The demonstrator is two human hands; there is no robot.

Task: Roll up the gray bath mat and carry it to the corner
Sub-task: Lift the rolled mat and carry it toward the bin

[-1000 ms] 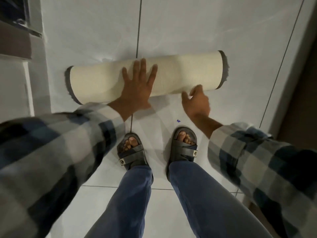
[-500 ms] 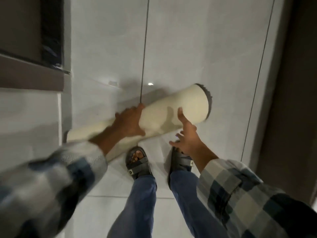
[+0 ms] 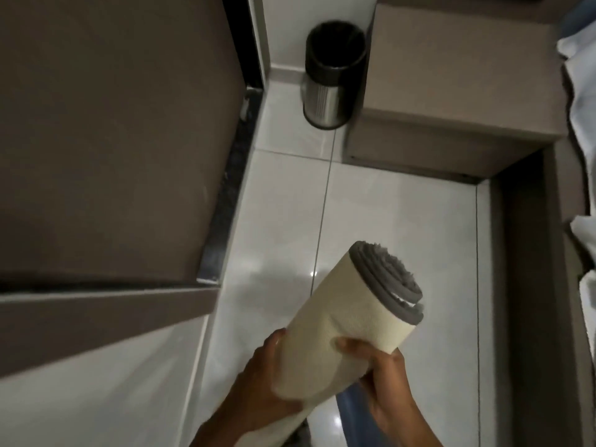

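The bath mat [image 3: 338,321] is rolled into a tight tube, cream backing outside and gray pile showing in a spiral at its upper right end. It is off the floor, tilted up to the right. My left hand [image 3: 258,385] grips the roll from the left near its middle. My right hand [image 3: 383,379] cups it from underneath on the right, thumb across the cream backing. The lower end of the roll runs out of the bottom of the view.
White tiled floor [image 3: 283,221] runs ahead to a corner holding a black and steel waste bin [image 3: 332,75]. A brown cabinet [image 3: 106,130] lines the left side. A brown box-shaped unit [image 3: 451,79] stands on the right, with white cloth [image 3: 580,91] at the far right edge.
The roll lay on the floor under my hands a second ago. Both hands have lifted it, and my view has swung up toward the corner with the bin.
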